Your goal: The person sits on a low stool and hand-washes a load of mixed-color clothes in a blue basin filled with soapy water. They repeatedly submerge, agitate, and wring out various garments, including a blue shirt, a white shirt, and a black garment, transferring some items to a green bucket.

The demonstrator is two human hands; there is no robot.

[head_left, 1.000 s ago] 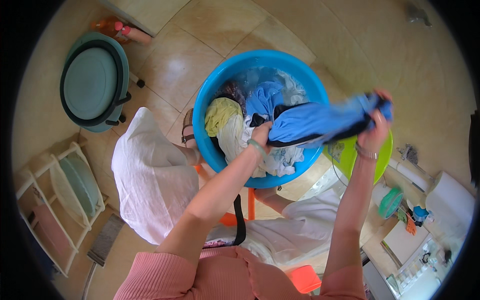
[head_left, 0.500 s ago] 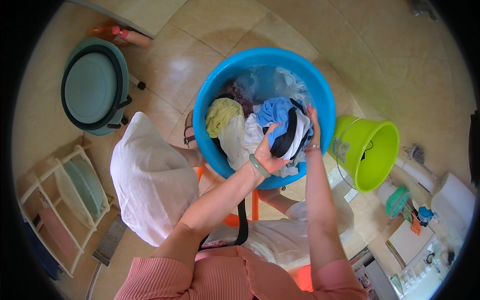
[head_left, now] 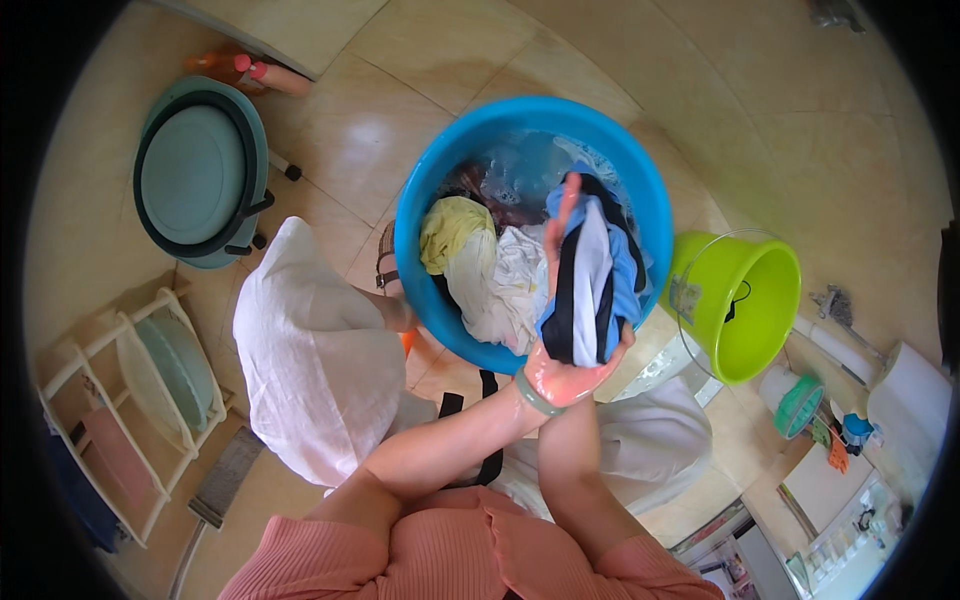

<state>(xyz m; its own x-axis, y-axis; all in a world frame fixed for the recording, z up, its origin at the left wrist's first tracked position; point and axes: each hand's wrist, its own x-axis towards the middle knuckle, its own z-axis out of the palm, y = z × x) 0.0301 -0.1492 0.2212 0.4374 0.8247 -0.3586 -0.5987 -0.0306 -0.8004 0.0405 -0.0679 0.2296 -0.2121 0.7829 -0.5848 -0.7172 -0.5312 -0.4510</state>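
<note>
A wet blue, white and black striped garment (head_left: 590, 270) is bunched lengthwise above the near right part of a blue tub (head_left: 400, 215). My left hand (head_left: 568, 375), with a green bangle at the wrist, cups the garment's near end, fingers curled round its underside. My right forearm crosses beneath the left wrist and is then hidden by hand and cloth. Wet fingers along the garment's left edge appear to be my right hand (head_left: 562, 225), holding it from below. Beside it in the tub lie a yellow cloth (head_left: 455, 225) and white cloths (head_left: 515, 280).
Soapy water (head_left: 530, 160) and dark red cloth (head_left: 470, 185) fill the tub's far side. A lime-green bucket (head_left: 765, 310) stands to the right. At left are a folded grey-green basin (head_left: 195, 175), bottles (head_left: 280, 80) and a white rack (head_left: 125, 420). My knees flank the tub.
The striped garment has been turned and stretched out lengthwise, toward me. My left hand has shifted down and right to its near end. My right arm has swung left under the left wrist.
</note>
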